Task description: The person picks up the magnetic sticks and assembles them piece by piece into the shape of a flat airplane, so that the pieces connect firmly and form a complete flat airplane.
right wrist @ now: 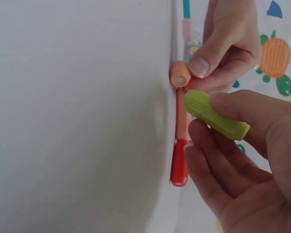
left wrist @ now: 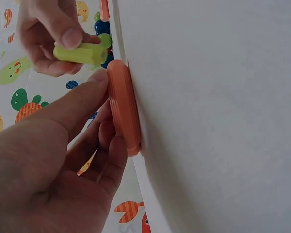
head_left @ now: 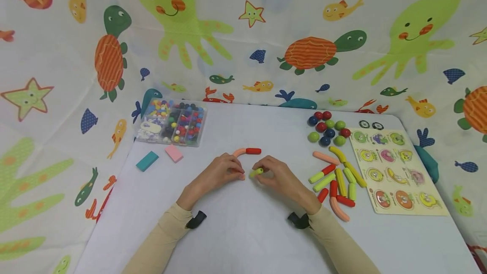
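Note:
My left hand (head_left: 220, 173) pinches an orange curved ribbed stick (left wrist: 123, 107) lying on the white table, thumb on one side and fingertips on the other. Beyond it a red stick (right wrist: 179, 165) is joined end to end with an orange piece, seen in the right wrist view. My right hand (head_left: 279, 176) holds a short yellow-green ribbed stick (right wrist: 216, 115) between thumb and fingers, just above the table. That stick is tilted, with one end pointing toward the orange one. A small gap lies between the two hands. Part of the orange stick is hidden by my left fingers in the head view.
On the right lie several coloured sticks (head_left: 340, 176), with red, green and blue balls (head_left: 321, 127) behind. A wooden fruit puzzle board (head_left: 395, 189) is at far right, near two small black rings (head_left: 370, 124). A divided bead box (head_left: 171, 121) and pink (head_left: 173, 154) and teal (head_left: 147, 161) blocks are left.

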`<state>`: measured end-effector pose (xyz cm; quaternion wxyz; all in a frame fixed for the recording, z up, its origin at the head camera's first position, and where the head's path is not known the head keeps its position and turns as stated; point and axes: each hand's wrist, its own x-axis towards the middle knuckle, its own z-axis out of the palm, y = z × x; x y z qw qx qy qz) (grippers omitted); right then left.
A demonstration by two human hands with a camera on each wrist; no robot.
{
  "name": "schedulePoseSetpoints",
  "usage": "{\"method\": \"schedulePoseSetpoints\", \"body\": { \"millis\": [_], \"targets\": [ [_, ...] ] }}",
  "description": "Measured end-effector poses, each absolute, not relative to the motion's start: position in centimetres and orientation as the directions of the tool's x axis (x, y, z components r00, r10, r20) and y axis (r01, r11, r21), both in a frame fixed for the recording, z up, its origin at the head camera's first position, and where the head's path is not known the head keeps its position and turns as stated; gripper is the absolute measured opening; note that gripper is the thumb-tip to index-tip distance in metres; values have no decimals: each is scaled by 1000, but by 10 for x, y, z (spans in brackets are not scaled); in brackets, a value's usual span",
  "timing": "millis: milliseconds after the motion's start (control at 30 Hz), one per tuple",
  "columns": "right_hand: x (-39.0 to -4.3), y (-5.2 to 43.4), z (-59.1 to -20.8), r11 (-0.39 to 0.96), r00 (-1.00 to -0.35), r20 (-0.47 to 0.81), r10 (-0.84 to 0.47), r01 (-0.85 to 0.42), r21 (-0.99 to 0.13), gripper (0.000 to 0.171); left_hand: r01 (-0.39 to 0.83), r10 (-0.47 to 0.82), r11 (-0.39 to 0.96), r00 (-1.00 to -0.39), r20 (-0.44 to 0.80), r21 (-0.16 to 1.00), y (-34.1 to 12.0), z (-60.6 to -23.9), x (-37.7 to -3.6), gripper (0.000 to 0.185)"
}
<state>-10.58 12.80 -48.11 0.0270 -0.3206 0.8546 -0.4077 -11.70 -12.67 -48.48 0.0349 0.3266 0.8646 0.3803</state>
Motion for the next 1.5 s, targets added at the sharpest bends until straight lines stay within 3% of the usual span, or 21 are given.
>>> {"method": "schedulePoseSetpoints", "body": {
  "millis": [467, 1200, 1500],
  "targets": [
    [-104, 128, -489, 610, -829, 123, -545, -493, -620, 19, 536, 592, 509, -786, 178, 674, -125, -484, -121, 13],
    [-102, 124, -491, 600, -821, 105, -561, -491, -631, 24, 509, 593, 556, -797, 115, 657, -125, -479, -120, 14],
    [-103, 130, -484, 576, -815, 106, -569, -487, -657, 25, 495, 561, 530, -814, 152, 689, -129, -477, -118, 14]
  ]
}}
